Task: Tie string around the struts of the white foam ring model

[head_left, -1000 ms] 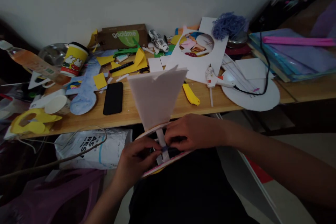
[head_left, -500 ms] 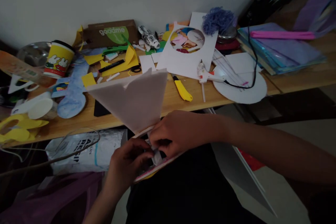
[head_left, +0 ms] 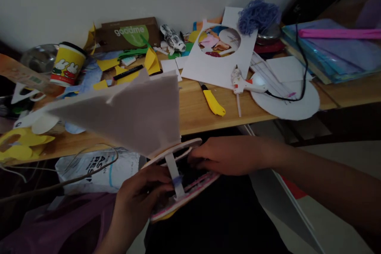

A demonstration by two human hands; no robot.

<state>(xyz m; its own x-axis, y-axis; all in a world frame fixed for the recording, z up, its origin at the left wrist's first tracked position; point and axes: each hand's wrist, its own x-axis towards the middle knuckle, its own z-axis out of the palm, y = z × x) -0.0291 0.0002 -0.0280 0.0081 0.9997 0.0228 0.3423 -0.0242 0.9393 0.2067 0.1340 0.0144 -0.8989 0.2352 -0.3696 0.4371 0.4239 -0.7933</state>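
Over my lap is a white layered foam-board craft (head_left: 185, 145), two thin curved boards standing apart with a narrow white strip (head_left: 172, 166) bridging the gap. Pink edging runs along its lower board. From its far side a pale, roughly triangular sheet (head_left: 143, 115) rises. My left hand (head_left: 139, 190) grips the craft's left side, its fingertips in the gap beside the strip. At the right end, my right hand (head_left: 229, 154) is closed around the craft with fingers curled between the boards; its fingertips are partly hidden.
On the wooden desk (head_left: 192, 117) beyond lie a yellow utility knife (head_left: 213, 102), a glue gun (head_left: 241, 84) with a black cord, and a white board with a round hole (head_left: 205, 69). Paper scraps, a yellow cup (head_left: 68, 64) and blue yarn (head_left: 259, 16) are farther back.
My right hand has moved right, away from the strip, which now shows. The craft has tilted, and the triangular sheet now leans farther left and looks larger.
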